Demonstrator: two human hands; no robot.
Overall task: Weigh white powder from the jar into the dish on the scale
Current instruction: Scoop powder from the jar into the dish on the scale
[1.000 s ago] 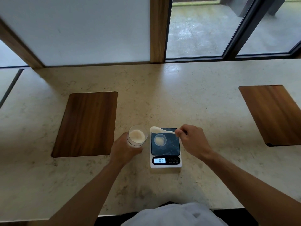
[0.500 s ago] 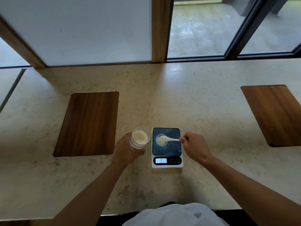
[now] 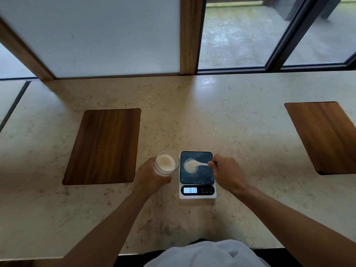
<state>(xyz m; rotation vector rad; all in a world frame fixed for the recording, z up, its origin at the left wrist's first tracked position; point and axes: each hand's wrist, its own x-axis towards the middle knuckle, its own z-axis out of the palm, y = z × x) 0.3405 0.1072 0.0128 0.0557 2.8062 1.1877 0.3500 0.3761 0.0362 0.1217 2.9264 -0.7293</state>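
Observation:
A clear jar [image 3: 165, 164] with white powder stands just left of the scale, and my left hand [image 3: 149, 180] is wrapped around its side. The white scale [image 3: 196, 175] has a dark platform and a lit display [image 3: 190, 190] reading 017. A small round dish [image 3: 190, 166] holding white powder sits on the platform's left part. My right hand [image 3: 226, 173] pinches the handle of a white spoon [image 3: 201, 164], whose bowl lies over the dish.
The beige stone counter [image 3: 240, 132] carries a dark wooden board [image 3: 105, 146] to the left and another wooden board [image 3: 325, 135] at the right edge. A wall panel and windows rise behind the counter.
My right hand brought the spoon from above the scale's far edge down over the dish. The jar and my left hand stayed put. The display reading is unchanged.

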